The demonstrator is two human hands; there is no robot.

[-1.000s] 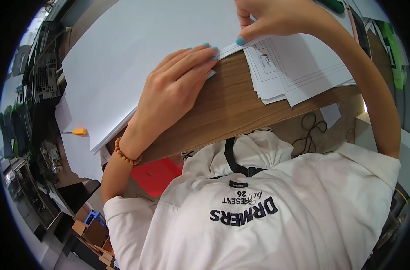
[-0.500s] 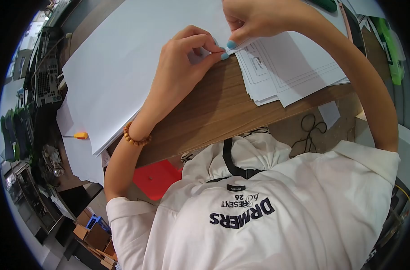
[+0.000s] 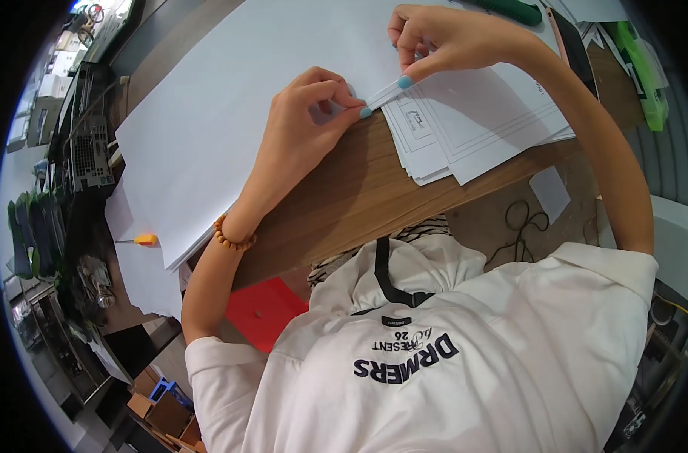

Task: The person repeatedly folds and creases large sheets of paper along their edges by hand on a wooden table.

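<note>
Clearly, the left hand and right hand each pinch closed on the large paper near its edge.

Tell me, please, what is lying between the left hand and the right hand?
Between the left hand and the right hand runs a narrow white strip, along the edge of the large white sheet; the head view shows this.
</note>
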